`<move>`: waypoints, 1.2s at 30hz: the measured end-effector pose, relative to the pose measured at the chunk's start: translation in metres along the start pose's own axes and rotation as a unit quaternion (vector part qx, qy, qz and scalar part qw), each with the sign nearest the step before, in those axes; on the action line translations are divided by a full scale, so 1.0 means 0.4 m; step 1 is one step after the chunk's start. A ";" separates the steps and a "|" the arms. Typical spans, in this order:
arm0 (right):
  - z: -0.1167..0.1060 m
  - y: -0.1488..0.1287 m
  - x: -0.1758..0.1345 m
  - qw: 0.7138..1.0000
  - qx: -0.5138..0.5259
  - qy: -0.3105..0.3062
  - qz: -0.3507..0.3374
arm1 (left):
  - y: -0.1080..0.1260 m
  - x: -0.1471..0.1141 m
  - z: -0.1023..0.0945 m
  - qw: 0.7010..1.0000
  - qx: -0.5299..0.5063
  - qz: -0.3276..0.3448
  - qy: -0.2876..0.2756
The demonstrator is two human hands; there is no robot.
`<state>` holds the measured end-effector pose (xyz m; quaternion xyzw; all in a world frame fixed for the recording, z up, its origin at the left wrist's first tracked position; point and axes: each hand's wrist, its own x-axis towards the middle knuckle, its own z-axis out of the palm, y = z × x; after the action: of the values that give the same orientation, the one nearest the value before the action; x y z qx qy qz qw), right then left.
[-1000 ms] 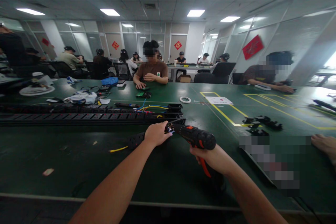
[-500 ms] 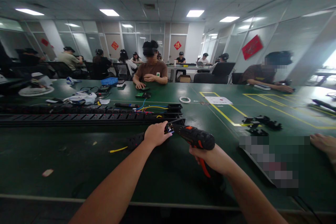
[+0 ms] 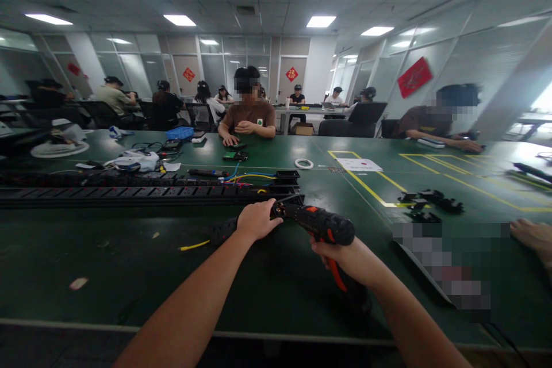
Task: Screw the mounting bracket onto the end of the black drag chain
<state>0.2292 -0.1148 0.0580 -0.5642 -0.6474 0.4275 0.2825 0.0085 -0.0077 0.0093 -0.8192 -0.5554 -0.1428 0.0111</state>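
A black and orange cordless drill [image 3: 323, 224] is gripped in my right hand [image 3: 345, 259], its nose pointing left. My left hand [image 3: 257, 220] is closed over a black power strip [image 3: 223, 231] that lies partly hidden under it and my forearm. The drill's tip meets the strip's end just beside my left fingers; the exact contact point is too small to make out. A yellow wire [image 3: 195, 245] sticks out to the left of the strip.
Long black socket strips [image 3: 129, 194] lie across the table beyond my hands. Black plastic parts [image 3: 431, 204] and a white tape roll [image 3: 304, 164] sit farther right. Someone's hand [image 3: 532, 236] rests at the right edge. A person [image 3: 248, 115] works opposite.
The drill has shifted very slightly to the right and its tip area has turned a little. My left hand stays almost where it was on the power strip.
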 end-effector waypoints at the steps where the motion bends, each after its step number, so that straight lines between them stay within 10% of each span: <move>1: 0.000 0.000 0.000 1.000 0.004 -0.002 -0.001 | 0.000 0.000 0.001 1.000 0.000 0.000 0.001; 36: 0.004 0.003 0.000 1.000 -0.027 0.002 0.000 | 0.008 -0.003 -0.009 1.000 0.004 -0.008 -0.005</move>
<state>0.2283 -0.1152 0.0561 -0.5723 -0.6581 0.4088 0.2689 0.0102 -0.0109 0.0129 -0.8152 -0.5628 -0.1366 0.0105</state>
